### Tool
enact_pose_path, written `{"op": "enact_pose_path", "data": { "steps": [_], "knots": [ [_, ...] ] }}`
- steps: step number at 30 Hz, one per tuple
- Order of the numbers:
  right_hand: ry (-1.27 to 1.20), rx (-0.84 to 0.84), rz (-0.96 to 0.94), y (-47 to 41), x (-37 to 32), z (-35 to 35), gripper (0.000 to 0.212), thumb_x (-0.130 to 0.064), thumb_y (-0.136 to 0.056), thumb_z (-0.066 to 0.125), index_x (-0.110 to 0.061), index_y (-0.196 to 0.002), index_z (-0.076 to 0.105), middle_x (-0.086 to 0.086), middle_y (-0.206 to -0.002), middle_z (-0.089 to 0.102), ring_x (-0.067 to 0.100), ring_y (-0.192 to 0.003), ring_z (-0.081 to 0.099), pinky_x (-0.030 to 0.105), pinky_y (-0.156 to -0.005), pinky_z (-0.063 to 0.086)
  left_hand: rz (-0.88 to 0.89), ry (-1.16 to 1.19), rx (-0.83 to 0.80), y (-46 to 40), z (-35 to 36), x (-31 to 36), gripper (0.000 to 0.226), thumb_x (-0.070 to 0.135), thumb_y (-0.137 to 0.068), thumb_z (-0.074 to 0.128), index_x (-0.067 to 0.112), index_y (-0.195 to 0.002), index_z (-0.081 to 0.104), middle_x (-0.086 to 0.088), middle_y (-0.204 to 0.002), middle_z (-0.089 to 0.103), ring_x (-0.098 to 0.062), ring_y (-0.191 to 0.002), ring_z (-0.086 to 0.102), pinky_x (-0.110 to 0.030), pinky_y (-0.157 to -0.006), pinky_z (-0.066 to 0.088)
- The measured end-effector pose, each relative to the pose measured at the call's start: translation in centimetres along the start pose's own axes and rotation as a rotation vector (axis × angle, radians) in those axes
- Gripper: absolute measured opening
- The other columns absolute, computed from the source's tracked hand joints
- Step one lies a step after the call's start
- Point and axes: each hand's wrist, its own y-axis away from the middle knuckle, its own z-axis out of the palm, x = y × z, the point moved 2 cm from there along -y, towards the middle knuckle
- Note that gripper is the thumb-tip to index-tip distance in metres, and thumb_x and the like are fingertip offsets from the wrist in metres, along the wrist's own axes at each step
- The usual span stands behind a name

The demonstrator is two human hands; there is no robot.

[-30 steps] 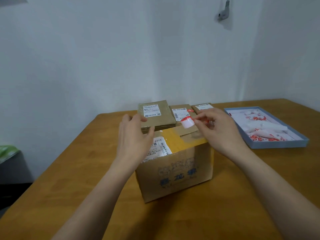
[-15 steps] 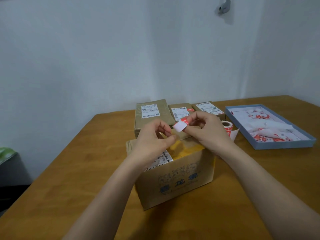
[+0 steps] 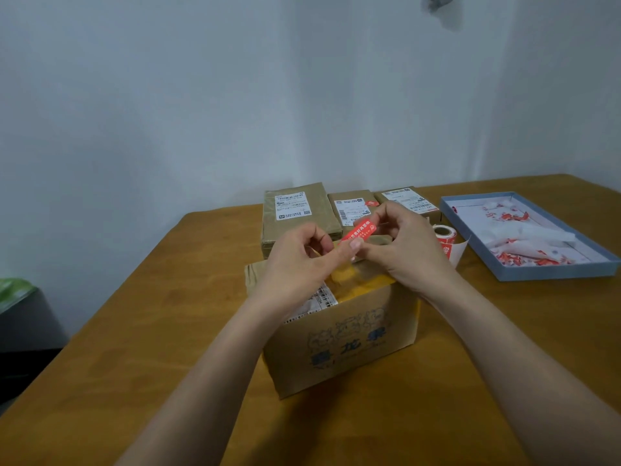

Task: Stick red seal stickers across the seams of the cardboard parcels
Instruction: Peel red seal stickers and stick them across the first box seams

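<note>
A brown cardboard parcel with yellow tape on top stands in front of me on the wooden table. Above its top, both hands hold a red seal sticker face up between them. My left hand pinches its near left end with thumb and forefinger. My right hand pinches its far right end. The sticker hangs in the air, clear of the box. A roll of red stickers lies just right of my right hand.
Three smaller brown parcels with white labels lie behind the box. A shallow blue tray with peeled white and red backing scraps sits at the right. A dark bin with a green bag stands left of the table.
My left hand came over from the box top and took the sticker's left end. The sticker went from curled with its white back showing to stretched out, red face up, between both hands.
</note>
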Motion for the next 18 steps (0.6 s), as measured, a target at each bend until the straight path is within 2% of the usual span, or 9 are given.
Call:
{"op": "enact_pose_path", "data": {
  "steps": [5, 8, 11, 13, 15, 18],
  "knots": [
    [-0.090, -0.016, 0.009, 0.09, -0.05, -0.16, 0.037, -0.034, -0.070, 0.081, -0.016, -0.090, 0.056, -0.005, -0.084, 0.066, 0.005, -0.077, 0.066, 0.017, -0.065, 0.054, 0.000, -0.027, -0.003, -0.04, -0.01, -0.34, 0.024, 0.037, -0.081, 0.073, 0.015, -0.083, 0.063, 0.002, -0.068, 0.060, -0.008, -0.058, 0.049, -0.021, -0.054, 0.045],
    [-0.086, 0.002, 0.013, 0.04, 0.12, -0.26, 0.030, -0.035, -0.074, 0.079, -0.018, -0.088, 0.058, -0.007, -0.085, 0.067, 0.007, -0.082, 0.066, 0.019, -0.070, 0.055, -0.016, -0.021, 0.013, -0.07, -0.05, -0.35, 0.014, 0.030, -0.085, 0.071, 0.018, -0.083, 0.065, 0.005, -0.068, 0.061, -0.007, -0.058, 0.051, -0.018, -0.053, 0.045],
    [-0.097, 0.026, 0.028, -0.05, 0.20, -0.24, 0.024, -0.038, -0.080, 0.072, -0.017, -0.087, 0.062, -0.005, -0.087, 0.068, 0.009, -0.082, 0.066, 0.017, -0.068, 0.054, -0.050, 0.004, 0.060, -0.10, -0.17, -0.30, 0.009, 0.026, -0.088, 0.068, 0.018, -0.086, 0.067, 0.001, -0.072, 0.063, -0.010, -0.062, 0.053, -0.020, -0.053, 0.045],
    [-0.130, 0.047, 0.052, -0.09, 0.33, -0.30, 0.022, -0.038, -0.083, 0.068, -0.016, -0.086, 0.064, 0.001, -0.085, 0.068, 0.016, -0.082, 0.067, 0.025, -0.072, 0.057, -0.048, 0.020, 0.102, -0.11, -0.22, -0.27, 0.006, 0.022, -0.089, 0.067, 0.017, -0.087, 0.067, -0.001, -0.077, 0.064, -0.010, -0.066, 0.054, -0.020, -0.057, 0.047],
    [-0.147, 0.053, 0.069, -0.07, 0.37, -0.46, 0.021, -0.036, -0.085, 0.067, -0.015, -0.086, 0.065, 0.004, -0.085, 0.068, 0.021, -0.083, 0.066, 0.035, -0.077, 0.058, -0.053, 0.023, 0.156, -0.04, -0.32, -0.22, 0.006, 0.020, -0.090, 0.066, 0.015, -0.087, 0.068, 0.002, -0.076, 0.063, -0.006, -0.064, 0.053, -0.014, -0.054, 0.045],
    [-0.105, 0.032, 0.084, -0.02, 0.40, -0.55, 0.019, -0.034, -0.086, 0.066, -0.015, -0.086, 0.065, 0.003, -0.085, 0.067, 0.018, -0.083, 0.065, 0.035, -0.080, 0.056, -0.077, 0.011, 0.222, -0.11, -0.54, -0.34, 0.008, 0.021, -0.091, 0.065, 0.017, -0.085, 0.068, 0.005, -0.076, 0.063, -0.003, -0.063, 0.053, -0.016, -0.056, 0.045]
  ]
}}
